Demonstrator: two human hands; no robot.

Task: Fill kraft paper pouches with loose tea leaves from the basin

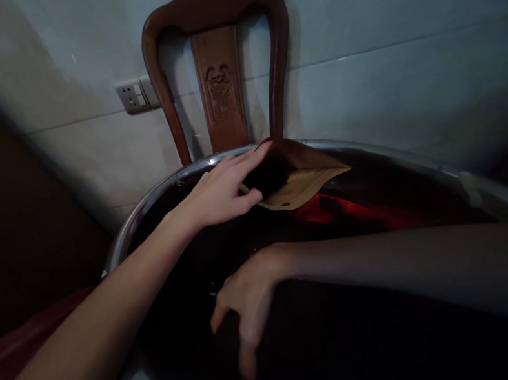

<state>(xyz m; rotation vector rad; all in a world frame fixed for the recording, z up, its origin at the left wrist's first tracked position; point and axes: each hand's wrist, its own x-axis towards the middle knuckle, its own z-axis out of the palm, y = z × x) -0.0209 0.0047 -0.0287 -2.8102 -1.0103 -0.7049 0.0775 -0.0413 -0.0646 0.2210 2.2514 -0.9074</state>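
Note:
My left hand [220, 193] is at the mouth of a brown paper pouch [305, 187], with fingers along its back edge and thumb at its front edge. The pouch's mouth gapes toward me, and its inside is dark. Nearer to me, my right hand [250, 295] reaches down and left over the dark round table top [358, 335]. Its thumb and a finger are spread apart, and I see nothing between them. Small glints show beside its thumb, but what makes them is too dark to tell.
A shiny metal rim [136, 220] runs round the table. Behind it a carved wooden chair [223, 90] stands against the tiled wall [360, 14], near a socket [133, 97]. A glossy red patch [355, 208] shows right of the pouch. Dark red material [28, 334] lies at the left.

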